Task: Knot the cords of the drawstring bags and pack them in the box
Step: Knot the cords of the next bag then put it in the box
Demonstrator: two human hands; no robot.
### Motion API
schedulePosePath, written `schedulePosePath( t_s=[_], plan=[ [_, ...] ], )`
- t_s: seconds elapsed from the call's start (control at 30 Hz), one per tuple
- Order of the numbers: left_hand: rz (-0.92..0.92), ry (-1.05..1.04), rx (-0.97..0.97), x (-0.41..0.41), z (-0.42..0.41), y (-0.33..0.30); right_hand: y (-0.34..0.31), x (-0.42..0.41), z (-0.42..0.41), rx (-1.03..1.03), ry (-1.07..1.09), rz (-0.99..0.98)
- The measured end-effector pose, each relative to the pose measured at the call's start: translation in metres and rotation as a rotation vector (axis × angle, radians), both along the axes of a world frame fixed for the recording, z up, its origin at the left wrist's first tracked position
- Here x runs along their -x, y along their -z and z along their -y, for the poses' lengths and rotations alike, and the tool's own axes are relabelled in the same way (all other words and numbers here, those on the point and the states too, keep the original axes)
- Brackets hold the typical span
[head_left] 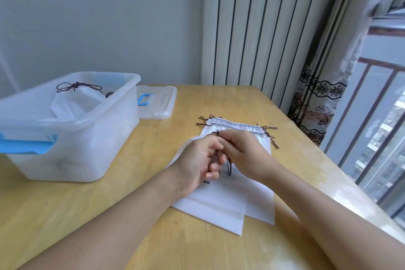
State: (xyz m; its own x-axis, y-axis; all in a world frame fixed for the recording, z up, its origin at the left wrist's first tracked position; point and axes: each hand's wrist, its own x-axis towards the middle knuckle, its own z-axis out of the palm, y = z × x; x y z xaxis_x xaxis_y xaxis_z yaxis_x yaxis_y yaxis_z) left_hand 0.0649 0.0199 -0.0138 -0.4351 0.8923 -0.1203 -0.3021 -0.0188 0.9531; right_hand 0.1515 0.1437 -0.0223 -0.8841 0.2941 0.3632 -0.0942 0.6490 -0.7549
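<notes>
A pale wooden table [140, 237] fills the lower part of the view, set against a grey wall with a white ribbed radiator [263, 28] behind it and a patterned curtain [317, 103] by the window on the right. On the table's left side stands a translucent plastic box [92, 138] with blue latches, and inside it lies one white drawstring bag [72, 105] whose dark cords are already tied at its gathered neck. Just behind the box, touching or nearly touching it, lies the box's lid [162, 105] with a blue handle, flat on the table. In the middle of the table a small stack of flat white bags [230, 199] lies with the drawstring ends pointing away from the person (how many bags are in the stack I cannot tell), loose dark cord ends poking out at both far corners. Both hands work above this stack: the left hand [197, 160] has its fingers curled around a dark cord [229, 166], and the right hand [243, 149] pinches the same cord between thumb and fingertips, close against the left. A loop of the cord hangs down between the two hands over the top bag.
</notes>
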Motion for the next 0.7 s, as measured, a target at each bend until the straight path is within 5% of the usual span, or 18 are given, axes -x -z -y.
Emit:
schedulePosePath(
  t_s=[0.37, 0.57, 0.7],
  plan=[
    [0.050, -0.132, 0.012, -0.001, -0.001, -0.004, -0.012, -0.007, 0.003, 0.156, -0.060, -0.010],
    [-0.218, -0.190, 0.136, 0.003, -0.004, 0.008, -0.011, -0.005, -0.009, -0.076, 0.132, 0.101],
    [0.013, -0.286, 0.097, 0.005, -0.007, 0.002, -0.015, -0.008, -0.010, -0.013, 0.177, 0.047]
  ],
)
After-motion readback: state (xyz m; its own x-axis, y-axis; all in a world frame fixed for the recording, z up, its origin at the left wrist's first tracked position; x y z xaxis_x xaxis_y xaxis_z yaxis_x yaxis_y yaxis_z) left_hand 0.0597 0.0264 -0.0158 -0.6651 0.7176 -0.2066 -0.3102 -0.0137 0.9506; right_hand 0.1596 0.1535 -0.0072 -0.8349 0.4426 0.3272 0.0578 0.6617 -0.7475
